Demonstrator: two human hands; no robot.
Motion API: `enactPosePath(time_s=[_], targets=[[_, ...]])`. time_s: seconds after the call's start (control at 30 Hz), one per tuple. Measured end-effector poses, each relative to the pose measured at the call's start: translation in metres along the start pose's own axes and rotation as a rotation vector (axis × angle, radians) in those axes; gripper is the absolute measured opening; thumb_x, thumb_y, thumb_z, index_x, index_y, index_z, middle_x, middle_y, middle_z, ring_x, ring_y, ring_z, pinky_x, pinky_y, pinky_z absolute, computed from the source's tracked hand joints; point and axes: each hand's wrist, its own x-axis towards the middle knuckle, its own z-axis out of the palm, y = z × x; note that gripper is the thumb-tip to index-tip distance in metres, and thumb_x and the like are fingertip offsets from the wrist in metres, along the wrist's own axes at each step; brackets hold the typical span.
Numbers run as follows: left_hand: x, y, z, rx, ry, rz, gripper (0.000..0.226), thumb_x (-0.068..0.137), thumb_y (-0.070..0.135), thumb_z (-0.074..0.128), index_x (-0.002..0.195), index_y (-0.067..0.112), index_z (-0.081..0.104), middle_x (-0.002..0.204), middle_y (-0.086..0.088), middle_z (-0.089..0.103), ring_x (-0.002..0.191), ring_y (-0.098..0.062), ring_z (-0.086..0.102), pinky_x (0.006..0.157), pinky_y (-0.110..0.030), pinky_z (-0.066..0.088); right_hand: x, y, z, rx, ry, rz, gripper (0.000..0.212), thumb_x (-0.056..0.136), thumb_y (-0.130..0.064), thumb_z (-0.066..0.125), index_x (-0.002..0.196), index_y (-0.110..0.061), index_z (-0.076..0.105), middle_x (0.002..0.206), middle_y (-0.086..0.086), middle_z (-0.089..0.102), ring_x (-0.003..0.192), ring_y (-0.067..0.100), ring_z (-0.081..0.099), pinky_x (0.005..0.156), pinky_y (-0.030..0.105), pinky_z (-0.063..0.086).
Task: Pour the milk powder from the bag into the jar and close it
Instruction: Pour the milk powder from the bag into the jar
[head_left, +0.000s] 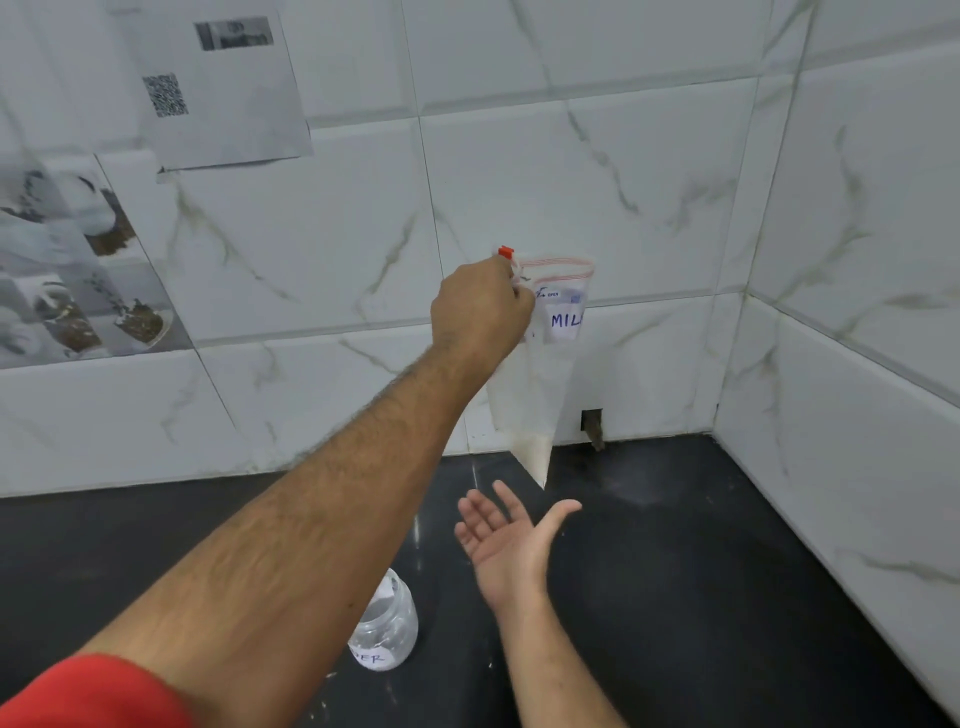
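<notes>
My left hand (480, 306) is raised in front of the tiled wall, shut on the top corner of a clear zip bag (540, 374) with a red slider and a white label reading "MIL". The bag hangs corner-down, with a little white powder gathered in its lowest tip. My right hand (511, 543) is open, palm up, just below and left of that tip, not touching it. A clear glass jar (387, 623) with a white label stands on the black counter, partly hidden behind my left forearm. I see no lid.
The black counter (701, 597) runs into a corner of white marble-look tiled walls at the right. Printed sheets (218, 83) are stuck on the wall at upper left. A small dark notch (592, 423) sits in the wall base behind the bag.
</notes>
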Motion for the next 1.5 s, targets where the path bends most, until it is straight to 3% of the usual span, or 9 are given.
enactPosePath(time_s=[0.23,0.33,0.43,0.73,0.97,1.07,1.2,1.33,1.5], targets=[[-0.001,-0.015,-0.004,-0.075,-0.041,-0.03,0.02,0.086,0.02,0.048,0.067,0.017,0.044,0.064,0.003,0.048,0.065,-0.02,0.046,0.048,-0.028,0.026,0.012,0.008,0.054,0.315,-0.115,0.055,0.133,0.049,-0.091,0.052,0.157,-0.02,0.02,0.136,0.036,0.053,0.115,0.05,0.063,0.097,0.057,0.052],[-0.006,-0.031,-0.012,-0.15,-0.073,-0.041,0.021,0.084,0.019,0.05,0.064,0.017,0.044,0.06,0.004,0.047,0.058,-0.015,0.043,0.049,-0.028,0.028,0.021,0.003,0.057,0.359,-0.108,-0.013,0.122,0.061,-0.09,0.054,0.148,-0.006,0.039,0.129,0.033,0.059,0.116,0.047,0.064,0.103,0.055,0.05],[-0.016,-0.053,-0.022,-0.199,-0.101,-0.05,0.03,0.086,0.023,0.055,0.061,0.018,0.04,0.057,0.006,0.043,0.054,-0.011,0.04,0.049,-0.028,0.026,0.023,-0.004,0.057,0.305,-0.102,-0.139,0.096,0.078,-0.084,0.048,0.131,-0.005,0.062,0.122,0.024,0.07,0.11,0.039,0.068,0.094,0.048,0.056],[-0.074,-0.15,-0.032,-0.426,-0.071,-0.142,0.024,0.089,0.022,0.058,0.078,0.001,0.052,0.065,-0.007,0.051,0.06,-0.016,0.04,0.055,-0.032,0.033,0.025,-0.023,0.05,0.131,-0.167,-0.321,0.036,0.099,-0.039,0.058,0.118,-0.013,0.074,0.127,0.014,0.071,0.112,0.031,0.069,0.1,0.048,0.053],[-0.11,-0.202,-0.034,-0.661,-0.172,-0.249,0.026,0.081,0.039,0.058,0.095,0.018,0.066,0.089,0.001,0.073,0.08,-0.024,0.068,0.074,-0.04,0.055,0.019,-0.029,0.047,-0.05,-0.262,-0.336,0.067,0.071,-0.044,0.081,0.126,-0.013,0.06,0.128,0.017,0.067,0.117,0.037,0.064,0.104,0.053,0.048],[-0.119,-0.221,-0.033,-0.725,-0.234,-0.296,0.025,0.081,0.033,0.065,0.101,0.02,0.07,0.098,-0.001,0.076,0.095,-0.028,0.071,0.088,-0.05,0.056,0.011,-0.03,0.046,-0.12,-0.254,-0.334,0.053,0.081,-0.045,0.068,0.122,-0.011,0.062,0.118,0.014,0.072,0.108,0.033,0.069,0.098,0.05,0.052],[-0.128,-0.242,-0.025,-0.765,-0.352,-0.35,0.012,0.088,0.016,0.072,0.101,0.017,0.073,0.098,-0.003,0.077,0.092,-0.019,0.071,0.089,-0.039,0.055,0.009,-0.029,0.039,-0.201,-0.228,-0.346,0.038,0.095,-0.046,0.058,0.115,-0.013,0.064,0.108,0.008,0.076,0.098,0.027,0.073,0.088,0.045,0.055],[-0.142,-0.261,-0.017,-0.808,-0.504,-0.373,0.021,0.085,0.022,0.077,0.102,0.011,0.074,0.1,-0.008,0.077,0.084,-0.01,0.069,0.079,-0.02,0.052,0.006,-0.026,0.03,-0.298,-0.212,-0.357,0.031,0.097,-0.046,0.057,0.104,-0.017,0.066,0.105,0.005,0.074,0.098,0.025,0.071,0.084,0.041,0.055],[-0.164,-0.291,0.006,-0.809,-0.557,-0.385,0.086,0.06,0.063,0.084,0.095,-0.012,0.061,0.084,-0.009,0.062,0.08,-0.018,0.051,0.08,-0.036,0.04,0.003,-0.019,0.024,-0.401,-0.136,-0.348,0.032,0.079,-0.047,0.071,0.096,-0.02,0.071,0.11,0.006,0.072,0.1,0.025,0.069,0.081,0.041,0.054]])
